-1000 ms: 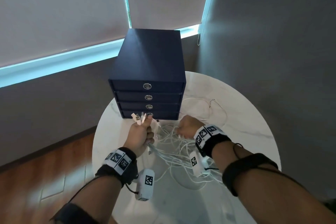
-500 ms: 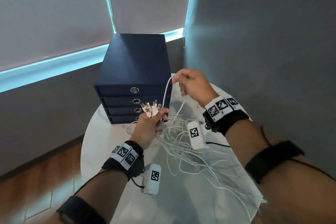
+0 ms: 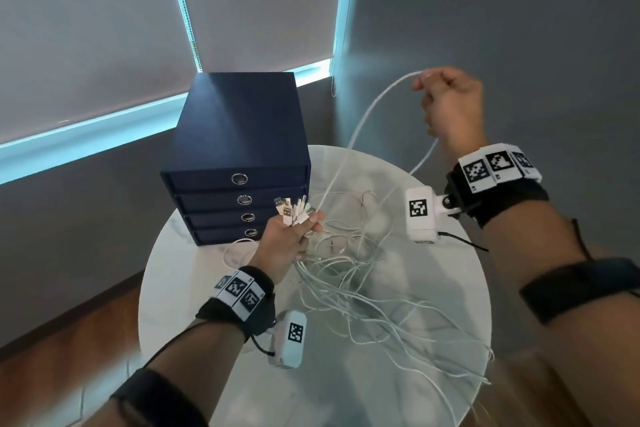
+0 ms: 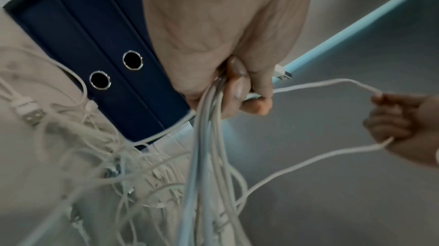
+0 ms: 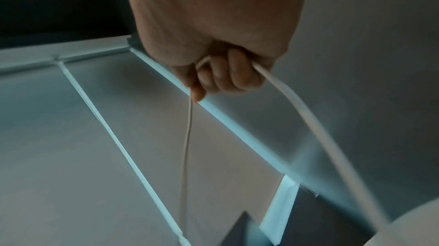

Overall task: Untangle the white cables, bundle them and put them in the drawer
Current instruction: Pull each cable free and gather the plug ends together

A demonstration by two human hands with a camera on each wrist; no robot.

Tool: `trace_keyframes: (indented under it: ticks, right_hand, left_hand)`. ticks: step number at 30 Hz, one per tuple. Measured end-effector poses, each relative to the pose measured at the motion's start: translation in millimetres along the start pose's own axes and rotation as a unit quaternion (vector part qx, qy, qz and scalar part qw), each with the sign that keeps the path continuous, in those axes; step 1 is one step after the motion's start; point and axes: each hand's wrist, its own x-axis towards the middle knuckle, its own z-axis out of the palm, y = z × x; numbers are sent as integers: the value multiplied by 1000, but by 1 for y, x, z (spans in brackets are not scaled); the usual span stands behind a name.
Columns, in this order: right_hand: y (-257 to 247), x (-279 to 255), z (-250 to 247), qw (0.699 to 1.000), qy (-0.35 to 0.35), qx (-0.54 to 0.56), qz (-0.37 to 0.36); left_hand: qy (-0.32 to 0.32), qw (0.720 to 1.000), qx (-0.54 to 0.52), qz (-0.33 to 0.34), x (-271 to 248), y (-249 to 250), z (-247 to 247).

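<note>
A tangle of white cables (image 3: 349,274) lies on the round white table (image 3: 194,274) and spills over its near right edge. My left hand (image 3: 294,239) grips a bunch of cable ends just in front of the drawer unit, with the plugs (image 3: 294,211) sticking up from my fist; the bunch (image 4: 209,137) hangs below it. My right hand (image 3: 446,100) is raised high at the right and holds one white cable (image 3: 363,121) that runs in an arc down to my left hand. That cable (image 5: 297,107) passes through my curled right fingers (image 5: 228,77).
A dark blue drawer unit (image 3: 239,156) with several drawers, all closed, stands at the back left of the table. Each drawer front has a metal ring pull (image 3: 239,178). Grey walls and window blinds surround the table; wooden floor shows at the lower left.
My right hand has risen from the cable pile up and to the right, drawing one cable out of the tangle. My left hand keeps its hold on the plug ends.
</note>
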Motion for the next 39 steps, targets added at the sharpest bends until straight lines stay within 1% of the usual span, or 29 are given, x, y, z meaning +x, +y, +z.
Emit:
trace_keyframes:
  ticks: [2, 3, 4, 6, 7, 9, 10, 11, 12, 13, 15, 16, 17, 18, 19, 21, 24, 25, 26, 28, 29, 30, 32, 34, 36, 39]
  right_hand:
    - [10, 1, -7, 995, -28, -86, 39]
    - [16, 0, -11, 987, -43, -144, 61]
    - [25, -2, -17, 970, -63, -218, 85]
    - [45, -9, -26, 913, -120, -372, 117]
    - [55, -15, -29, 885, -141, -425, 127]
    - [70, -29, -28, 844, -178, -484, 147]
    - [76, -36, -25, 822, -205, -514, 134]
    - [81, -45, -20, 803, -235, -538, 101]
    - [86, -52, -15, 792, -264, -547, 55]
    - [90, -60, -8, 799, -294, -525, 5]
    - [93, -77, 5, 826, -369, -421, -62]
    - [95, -84, 13, 825, -409, -381, -79]
    - [96, -92, 20, 816, -439, -366, -87]
    - [98, -97, 27, 809, -454, -361, -90]
    - [97, -101, 31, 811, -457, -356, -85]
    - [97, -104, 33, 826, -448, -338, -59]
    - [99, -102, 32, 826, -458, -326, -34]
    - [101, -102, 33, 833, -456, -313, -21]
    - [102, -103, 34, 849, -440, -293, -10]
    - [105, -104, 37, 894, -378, -242, 10]
    - [105, -106, 39, 910, -351, -220, 20]
    - [104, -110, 42, 919, -335, -205, 30]
    - [103, -122, 50, 924, -329, -192, 31]
    - [103, -137, 58, 922, -336, -190, 19]
    - [108, -148, 65, 927, -332, -176, 14]
    - [113, -157, 69, 933, -319, -167, 19]
  left_hand:
    - [-5, 1000, -22, -1, 0, 0, 1]
    - [-6, 999, -33, -6, -1, -1, 1]
    - [-7, 999, -43, -10, -1, -1, 1]
    - [-6, 998, -53, -13, -2, 0, 1]
    - [-7, 998, -53, -13, -3, 0, 1]
    - [-14, 999, -41, -14, -4, 1, 2]
    - [-17, 999, -34, -16, -4, 1, 3]
    - [-21, 999, -27, -17, -4, 0, 4]
    - [-24, 999, -19, -17, -4, -1, 5]
    - [-26, 999, -11, -19, -4, -2, 6]
    - [-31, 999, 6, -24, -2, -5, 10]
    - [-34, 999, 13, -26, -2, -5, 13]
    - [-33, 999, 18, -28, -3, -6, 14]
    - [-30, 999, 18, -30, -3, -6, 16]
    - [-23, 999, 16, -32, -3, -6, 16]
    - [-7, 999, 9, -39, -5, -6, 16]
    - [32, 998, -13, -45, -7, -8, 13]
    - [52, 997, -22, -50, -7, -9, 11]
    - [72, 995, -30, -55, -6, -10, 10]
    - [106, 991, -50, -70, -5, -14, 9]
    - [121, 987, -66, -77, -5, -15, 10]
    - [130, 984, -85, -83, -5, -16, 11]
    - [128, 981, -116, -92, -5, -17, 12]
    - [103, 981, -132, -101, -4, -19, 14]
    - [81, 980, -145, -108, -4, -20, 15]
    - [79, 979, -156, -101, -1, -22, 14]
